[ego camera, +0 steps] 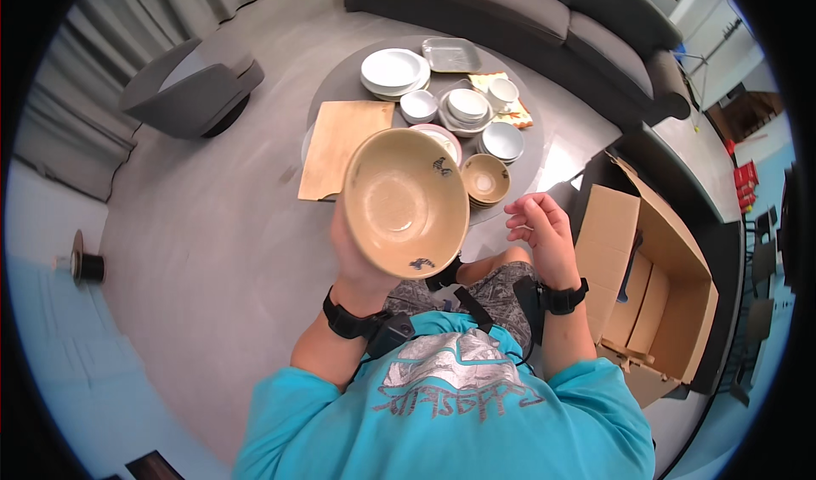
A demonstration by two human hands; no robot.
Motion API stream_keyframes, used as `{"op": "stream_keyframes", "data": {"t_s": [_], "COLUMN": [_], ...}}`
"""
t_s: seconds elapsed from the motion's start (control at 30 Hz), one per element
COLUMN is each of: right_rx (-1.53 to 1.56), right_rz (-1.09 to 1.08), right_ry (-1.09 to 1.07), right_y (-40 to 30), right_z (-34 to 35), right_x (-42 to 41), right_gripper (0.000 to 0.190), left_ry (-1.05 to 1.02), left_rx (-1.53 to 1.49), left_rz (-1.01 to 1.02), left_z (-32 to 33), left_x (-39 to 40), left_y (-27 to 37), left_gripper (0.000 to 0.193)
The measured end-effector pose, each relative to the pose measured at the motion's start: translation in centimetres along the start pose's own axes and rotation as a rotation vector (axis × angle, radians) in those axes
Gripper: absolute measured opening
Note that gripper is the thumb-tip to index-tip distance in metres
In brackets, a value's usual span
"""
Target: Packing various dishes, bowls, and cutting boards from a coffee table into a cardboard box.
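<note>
A large beige ceramic bowl [398, 199] with dark blue motifs inside is held up by my left hand [360, 250], which grips its left side and underside. My right hand [540, 228] hovers to the right of the bowl, its fingers loosely curled and holding nothing. Just beyond it, smaller beige bowls [486, 180] stand stacked at the near edge of the round table [338, 75]. Behind the large bowl are a red-rimmed plate [451, 141], partly hidden, and a wooden board [347, 139]. Farther back are white plates [391, 69] and white bowls [419, 106].
An open cardboard box [679, 276] stands at my right, with a dark blue object [628, 279] inside. A grey rectangular tray [452, 55], a white mug [503, 92] and more bowls [502, 141] are on the table. A sofa [472, 2] lies beyond, and a grey armchair [191, 98] at left.
</note>
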State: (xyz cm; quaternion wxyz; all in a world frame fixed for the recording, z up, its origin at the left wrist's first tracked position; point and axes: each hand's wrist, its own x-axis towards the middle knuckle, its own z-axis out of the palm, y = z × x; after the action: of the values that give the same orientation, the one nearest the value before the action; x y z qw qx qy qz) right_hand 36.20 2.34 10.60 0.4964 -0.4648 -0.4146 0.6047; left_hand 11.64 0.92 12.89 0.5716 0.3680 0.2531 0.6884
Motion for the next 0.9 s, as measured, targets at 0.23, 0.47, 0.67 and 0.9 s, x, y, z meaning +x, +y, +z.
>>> {"op": "stream_keyframes", "data": {"t_s": [0.23, 0.47, 0.67, 0.9], "right_rx": [-0.754, -0.279, 0.580, 0.666], "right_rz": [-0.822, -0.500, -0.165, -0.190], "right_ry": [-0.296, -0.446, -0.584, -0.757], "right_y": [-3.6, -2.5, -2.3, -1.7], "right_z": [7.1, 6.3, 3.7, 2.6], "right_x": [-2.2, -2.4, -2.3, -2.3], "right_gripper": [0.071, 0.039, 0.040, 0.043], "left_ry": [0.041, 0.034, -0.142, -0.172], "left_rx": [-0.416, -0.034, 0.430, 0.479], "left_rz": [-0.271, -0.215, 0.060, 0.170], "left_z": [2.8, 5.3, 3.9, 4.7], "left_x": [1.1, -0.4, -0.6, -0.9], "left_y": [1.4, 1.8, 1.2, 1.6], "left_gripper": [0.051, 0.046, 0.042, 0.048]}}
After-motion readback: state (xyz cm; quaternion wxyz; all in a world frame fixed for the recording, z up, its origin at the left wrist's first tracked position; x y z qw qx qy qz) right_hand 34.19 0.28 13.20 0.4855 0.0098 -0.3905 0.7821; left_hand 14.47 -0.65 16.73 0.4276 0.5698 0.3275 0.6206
